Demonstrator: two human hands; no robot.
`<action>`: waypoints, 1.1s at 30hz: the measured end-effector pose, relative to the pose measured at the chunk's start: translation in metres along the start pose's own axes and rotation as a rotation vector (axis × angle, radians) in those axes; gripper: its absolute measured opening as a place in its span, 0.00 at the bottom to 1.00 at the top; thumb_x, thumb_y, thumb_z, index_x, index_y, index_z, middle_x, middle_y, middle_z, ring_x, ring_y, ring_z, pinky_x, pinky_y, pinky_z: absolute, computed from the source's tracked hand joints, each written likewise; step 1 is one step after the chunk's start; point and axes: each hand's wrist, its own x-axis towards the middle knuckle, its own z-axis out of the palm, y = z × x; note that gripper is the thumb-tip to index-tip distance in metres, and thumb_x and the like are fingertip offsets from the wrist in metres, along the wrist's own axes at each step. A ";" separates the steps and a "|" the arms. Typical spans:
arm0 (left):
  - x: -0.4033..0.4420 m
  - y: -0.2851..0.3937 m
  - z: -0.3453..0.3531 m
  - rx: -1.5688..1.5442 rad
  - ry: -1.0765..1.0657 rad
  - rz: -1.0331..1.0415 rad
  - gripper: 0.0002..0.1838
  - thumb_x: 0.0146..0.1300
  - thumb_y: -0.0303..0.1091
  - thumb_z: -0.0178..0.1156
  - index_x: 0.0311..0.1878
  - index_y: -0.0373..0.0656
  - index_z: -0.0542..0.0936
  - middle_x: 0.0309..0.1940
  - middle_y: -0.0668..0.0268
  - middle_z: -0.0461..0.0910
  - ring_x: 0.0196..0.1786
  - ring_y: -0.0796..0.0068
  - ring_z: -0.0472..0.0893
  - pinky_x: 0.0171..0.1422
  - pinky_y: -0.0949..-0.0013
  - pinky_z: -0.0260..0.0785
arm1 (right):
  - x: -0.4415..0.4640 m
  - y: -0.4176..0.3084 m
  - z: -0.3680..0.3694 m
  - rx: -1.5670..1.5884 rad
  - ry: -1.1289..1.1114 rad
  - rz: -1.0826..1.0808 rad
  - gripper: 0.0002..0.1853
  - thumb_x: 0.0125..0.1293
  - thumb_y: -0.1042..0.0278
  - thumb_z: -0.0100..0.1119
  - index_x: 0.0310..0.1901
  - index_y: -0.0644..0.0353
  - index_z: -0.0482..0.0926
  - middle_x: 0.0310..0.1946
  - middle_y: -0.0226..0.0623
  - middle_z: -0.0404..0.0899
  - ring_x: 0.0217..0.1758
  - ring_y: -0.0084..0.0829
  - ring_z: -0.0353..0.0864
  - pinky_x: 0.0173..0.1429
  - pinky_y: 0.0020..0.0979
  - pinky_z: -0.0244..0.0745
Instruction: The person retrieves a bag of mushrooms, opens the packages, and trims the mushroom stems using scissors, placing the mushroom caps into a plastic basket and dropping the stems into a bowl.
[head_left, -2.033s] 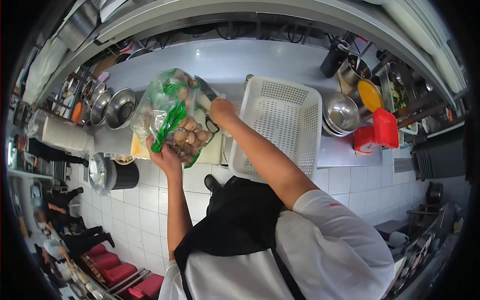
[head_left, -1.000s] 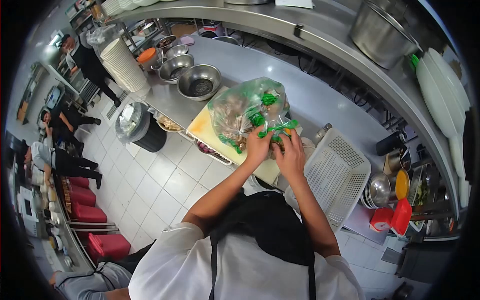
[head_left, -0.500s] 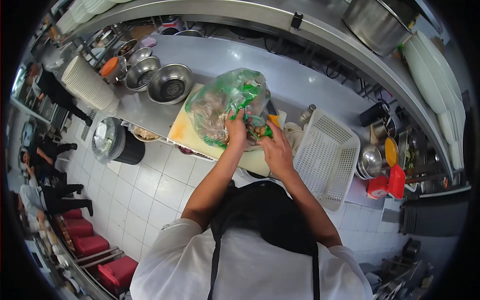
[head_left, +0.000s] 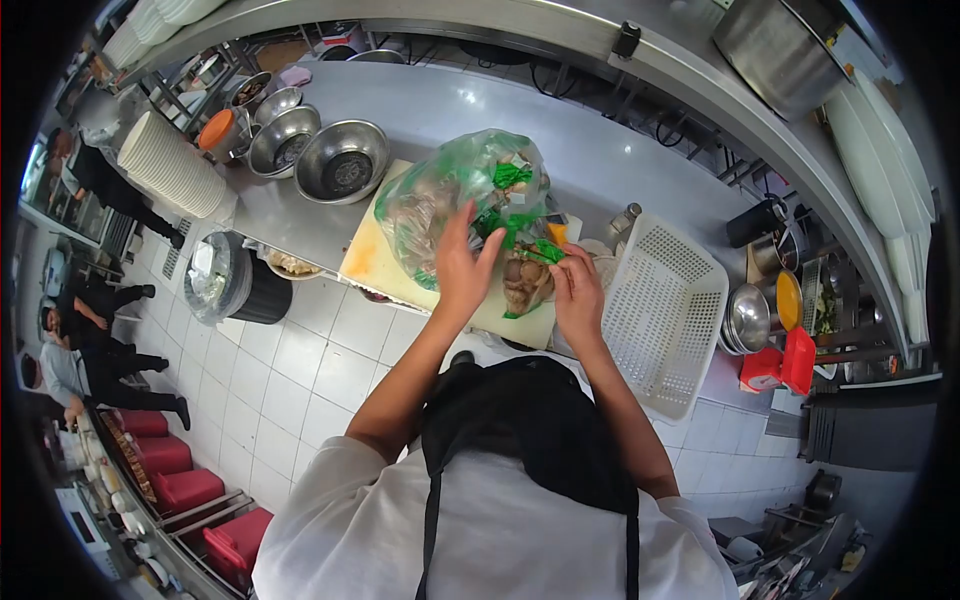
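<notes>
A large clear plastic bag with green patches (head_left: 420, 190) lies bulging on a pale cutting board (head_left: 362, 255). Against its near right side is a smaller clear bag of brown, rounded pieces that look like mushrooms (head_left: 524, 282), with green at its top. My right hand (head_left: 578, 290) pinches that green top between thumb and fingers. My left hand (head_left: 464, 268) is beside the large bag, fingers and thumb spread, holding nothing; whether it touches the plastic I cannot tell. Behind the small bag a yellow-orange object (head_left: 557, 230) shows in part.
A white perforated basket (head_left: 668, 310) stands to the right, near a red scale (head_left: 765, 370) and metal bowls (head_left: 746, 318). Steel bowls (head_left: 342, 162) line the left of the counter. Overhead runs a metal shelf (head_left: 480, 22). Several people are at far left, beyond a bin (head_left: 262, 300).
My left hand has come off the gathered plastic and opened. My right hand has shifted right and up, drawing the small bag's top aside, so its brown contents show more.
</notes>
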 end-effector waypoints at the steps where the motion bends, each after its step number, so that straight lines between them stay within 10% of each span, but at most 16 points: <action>1: -0.006 -0.001 -0.012 0.115 0.001 0.096 0.26 0.66 0.38 0.70 0.62 0.34 0.77 0.53 0.52 0.83 0.54 0.57 0.83 0.60 0.59 0.74 | -0.001 0.003 0.003 0.022 0.009 0.011 0.05 0.69 0.74 0.64 0.40 0.65 0.77 0.58 0.43 0.80 0.51 0.41 0.84 0.47 0.34 0.80; 12: -0.077 -0.033 0.021 -0.150 -0.412 -0.205 0.46 0.50 0.37 0.83 0.69 0.32 0.68 0.56 0.50 0.82 0.60 0.65 0.82 0.64 0.62 0.74 | -0.007 -0.028 0.000 0.107 0.152 -0.003 0.04 0.69 0.75 0.65 0.42 0.62 0.79 0.55 0.41 0.80 0.57 0.37 0.82 0.50 0.33 0.80; 19: -0.027 0.060 0.042 -0.284 -0.737 -0.182 0.37 0.53 0.31 0.80 0.65 0.35 0.74 0.51 0.59 0.86 0.53 0.70 0.84 0.61 0.66 0.76 | -0.022 -0.038 -0.100 -0.050 0.350 -0.108 0.11 0.64 0.70 0.72 0.44 0.61 0.80 0.58 0.44 0.79 0.63 0.42 0.79 0.63 0.39 0.75; 28: -0.070 0.112 0.159 -0.001 -1.069 0.082 0.38 0.51 0.33 0.79 0.67 0.45 0.75 0.51 0.54 0.86 0.48 0.61 0.87 0.55 0.60 0.78 | -0.080 0.164 -0.177 1.089 0.182 0.906 0.29 0.77 0.39 0.49 0.68 0.52 0.73 0.62 0.40 0.78 0.65 0.34 0.77 0.63 0.41 0.74; 33: -0.102 0.100 0.199 0.014 -1.035 -0.029 0.33 0.54 0.34 0.79 0.63 0.42 0.76 0.40 0.62 0.87 0.38 0.76 0.84 0.43 0.69 0.76 | -0.100 0.200 -0.201 0.685 -0.044 1.121 0.25 0.76 0.49 0.49 0.65 0.56 0.76 0.58 0.40 0.81 0.57 0.36 0.82 0.59 0.40 0.76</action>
